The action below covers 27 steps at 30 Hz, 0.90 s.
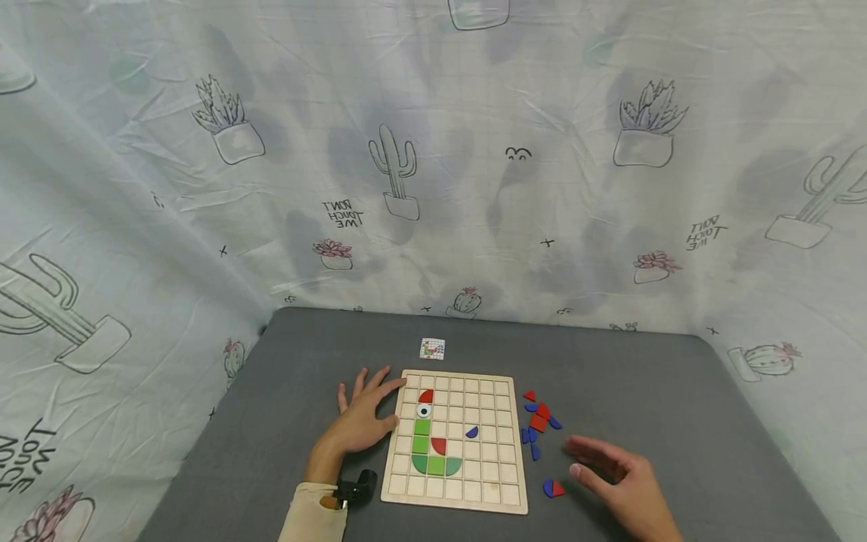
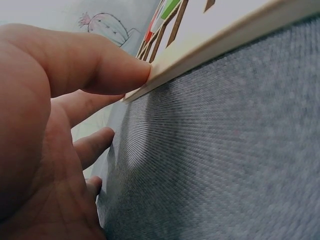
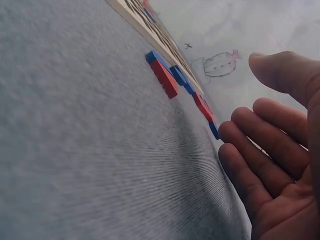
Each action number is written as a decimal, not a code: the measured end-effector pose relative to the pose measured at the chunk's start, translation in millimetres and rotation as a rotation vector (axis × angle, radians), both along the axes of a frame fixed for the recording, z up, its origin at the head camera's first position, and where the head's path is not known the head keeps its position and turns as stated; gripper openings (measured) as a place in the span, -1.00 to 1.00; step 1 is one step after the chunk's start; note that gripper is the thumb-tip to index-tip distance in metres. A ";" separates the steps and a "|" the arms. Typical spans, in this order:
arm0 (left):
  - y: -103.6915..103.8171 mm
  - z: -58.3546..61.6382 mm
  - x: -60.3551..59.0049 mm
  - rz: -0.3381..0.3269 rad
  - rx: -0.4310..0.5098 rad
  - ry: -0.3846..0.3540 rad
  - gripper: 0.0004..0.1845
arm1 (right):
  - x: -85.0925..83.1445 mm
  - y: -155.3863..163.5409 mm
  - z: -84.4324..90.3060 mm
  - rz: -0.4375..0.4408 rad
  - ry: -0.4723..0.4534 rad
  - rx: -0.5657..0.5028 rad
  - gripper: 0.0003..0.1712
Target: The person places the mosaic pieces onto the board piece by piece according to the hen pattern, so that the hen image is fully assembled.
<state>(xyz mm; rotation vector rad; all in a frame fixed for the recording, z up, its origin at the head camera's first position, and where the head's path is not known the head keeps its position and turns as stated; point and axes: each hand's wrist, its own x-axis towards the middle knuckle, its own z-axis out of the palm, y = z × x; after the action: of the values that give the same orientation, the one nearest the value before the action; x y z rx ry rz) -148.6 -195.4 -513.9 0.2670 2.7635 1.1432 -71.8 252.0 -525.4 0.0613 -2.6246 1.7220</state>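
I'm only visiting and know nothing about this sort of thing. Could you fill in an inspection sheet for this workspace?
Surface: dark grey tabletop, with a finely ribbed texture.
Job's things: wooden grid board bearing green pieces, red pieces, an eye piece and a blue half-round; loose red and blue pieces to its right; picture card beyond it.
Clutter: nothing seen.
Grips: bare hands; left grip touches the board's left edge; right grip, near the loose pieces, holds nothing.
Cables: nothing seen.
Surroundings: pale cloth with plant drawings and mirrored lettering.
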 end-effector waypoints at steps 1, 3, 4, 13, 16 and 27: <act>0.0 0.1 0.1 -0.001 -0.001 -0.001 -0.29 | -1.5 0.6 -0.7 0.006 0.010 0.003 -0.53; 0.1 0.3 0.2 -0.002 -0.002 -0.004 -0.29 | -4.9 1.8 -2.1 0.020 0.027 0.016 -0.53; 0.1 0.6 0.3 -0.003 -0.001 -0.003 -0.29 | -7.0 2.4 -2.7 0.029 0.036 0.019 -0.53; 0.2 1.2 0.0 -0.001 0.006 -0.003 -0.29 | -39.6 6.6 -0.7 0.106 0.176 0.030 -0.56; 0.1 0.7 0.0 0.000 0.006 -0.005 -0.29 | -51.9 6.7 -0.4 0.130 0.196 0.046 -0.56; -0.5 0.0 0.1 -0.003 0.008 -0.003 -0.29 | -85.8 -9.1 -6.1 0.225 0.225 0.121 -0.53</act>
<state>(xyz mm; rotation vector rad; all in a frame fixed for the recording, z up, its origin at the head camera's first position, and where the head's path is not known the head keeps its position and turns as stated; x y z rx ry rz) -148.5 -195.8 -513.9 0.2696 2.7559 1.1533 -157.6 243.0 -531.5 0.5370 -2.6312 1.5032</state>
